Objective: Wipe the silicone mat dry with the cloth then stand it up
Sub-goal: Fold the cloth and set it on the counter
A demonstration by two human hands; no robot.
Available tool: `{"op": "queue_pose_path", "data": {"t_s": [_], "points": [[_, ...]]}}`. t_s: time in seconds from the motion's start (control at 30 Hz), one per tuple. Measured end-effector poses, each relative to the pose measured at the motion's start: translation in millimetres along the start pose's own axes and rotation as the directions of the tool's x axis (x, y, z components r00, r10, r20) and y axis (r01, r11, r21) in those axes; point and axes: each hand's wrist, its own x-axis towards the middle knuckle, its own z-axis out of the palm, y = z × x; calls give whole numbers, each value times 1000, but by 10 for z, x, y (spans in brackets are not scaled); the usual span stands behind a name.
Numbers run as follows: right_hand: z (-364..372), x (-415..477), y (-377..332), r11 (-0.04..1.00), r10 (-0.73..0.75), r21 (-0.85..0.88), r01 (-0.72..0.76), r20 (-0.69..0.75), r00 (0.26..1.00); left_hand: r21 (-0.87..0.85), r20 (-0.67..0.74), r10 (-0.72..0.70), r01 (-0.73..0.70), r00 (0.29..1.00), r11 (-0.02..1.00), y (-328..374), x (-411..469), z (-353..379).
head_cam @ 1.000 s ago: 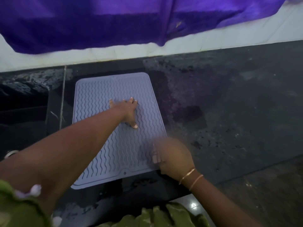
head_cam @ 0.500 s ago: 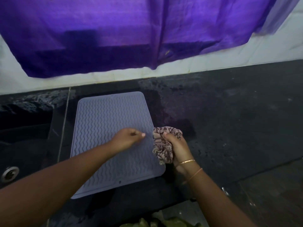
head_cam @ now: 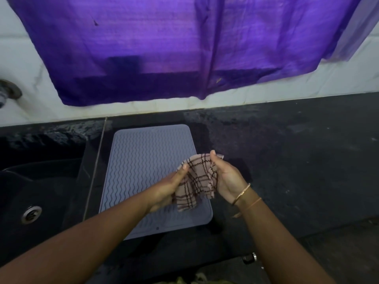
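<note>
Half a second ago the cloth [head_cam: 198, 179] was a bunched wad in the right hand [head_cam: 227, 179] alone, while the left hand [head_cam: 167, 188] pressed on the mat [head_cam: 143, 160]. Now the left hand has come off the mat and both hands hold the cloth between them, partly spread — a tan check with dark lines. The left fingers [head_cam: 184, 168] pinch its left edge; the right thumb and fingers are closed on its right edge, near the top corner. The lower part hangs loose over the mat's right half.

The mat lies flat on the dark worktop [head_cam: 287, 160], grey with wavy ridges, its long sides running away from the person. Whether the cloth's hanging end touches it cannot be told. Left of the mat is a black sink [head_cam: 41, 181] with a round drain [head_cam: 31, 214]. Behind the worktop runs a white wall [head_cam: 143, 106], and a purple sheet [head_cam: 164, 48] hangs over it. Two bangles [head_cam: 245, 194] circle the right wrist.
</note>
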Motion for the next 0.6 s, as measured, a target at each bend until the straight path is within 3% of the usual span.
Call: {"op": "queue_pose_path", "data": {"t_s": [0.1, 0.3, 0.5, 0.6], "points": [[5, -19, -80, 1000, 18, 6, -18, 9, 1000, -38, -18, -5, 4, 1000, 999, -14, -24, -44], [-86, 17, -272, 998, 18, -55, -22, -74, 997, 60, -18, -32, 33, 999, 998, 43, -50, -221], [-193, 43, -426, 969, 36, -232, -80, -188, 981, 301, -27, 16, -7, 1000, 954, 204, -99, -324], [-224, 52, -436, 973, 37, -215, -83, -211, 977, 341, -65, 68, -42, 996, 939, 285, -121, -373]]}}
